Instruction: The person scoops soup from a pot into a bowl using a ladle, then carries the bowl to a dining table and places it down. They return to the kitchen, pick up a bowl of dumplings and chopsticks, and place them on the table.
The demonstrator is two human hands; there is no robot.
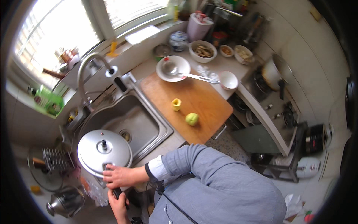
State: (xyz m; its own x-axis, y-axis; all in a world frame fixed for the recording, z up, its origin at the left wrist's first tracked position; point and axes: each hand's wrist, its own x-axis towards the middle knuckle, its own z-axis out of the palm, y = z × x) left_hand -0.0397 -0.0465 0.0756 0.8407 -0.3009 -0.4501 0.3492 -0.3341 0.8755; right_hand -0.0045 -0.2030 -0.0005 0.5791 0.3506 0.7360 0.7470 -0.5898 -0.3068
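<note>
A silver pressure cooker [100, 150] with its lid on stands at the near left corner of the sink [143, 127]. My right hand [120, 176] lies over the black lid handle at the cooker's near edge, the grey sleeve and white cuff reaching in from the right. Just below it, my left hand [118, 203] is closed around the lower black handle [116, 192]. Both hands grip the cooker's handle pair, one above the other.
A wooden cutting board [201, 106] right of the sink carries a green fruit [192, 119] and a small yellow piece [176, 104]. Behind it are a white plate with a ladle [172, 68] and bowls [228, 80]. A stove with a pot [275, 72] is on the right, a steel kettle [65, 201] lower left.
</note>
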